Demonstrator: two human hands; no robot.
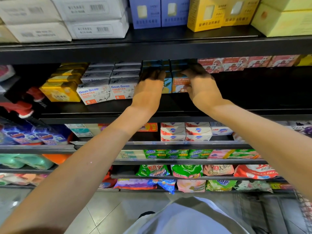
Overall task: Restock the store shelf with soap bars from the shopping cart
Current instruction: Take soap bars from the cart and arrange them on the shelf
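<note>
Both my arms reach into the middle black shelf (118, 107). My left hand (150, 85) lies against the left side of a stack of blue Goat Soap boxes (168, 82). My right hand (200, 83) grips the right side of the orange-and-blue Goat Soap boxes (179, 84) beside them. More blue boxes (156, 64) are stacked behind, in shadow. My fingertips are dark and partly hidden under the shelf above. The shopping cart (303, 208) shows only as wire mesh at the lower right.
White Goat Soap boxes (94, 94) and yellow soap boxes (60, 92) stand left of my hands. Red Goat Soap boxes (236, 64) sit back right, with dark shelf space in front. Upper shelf holds white, blue and yellow boxes. Lower shelves carry soaps and detergent bags.
</note>
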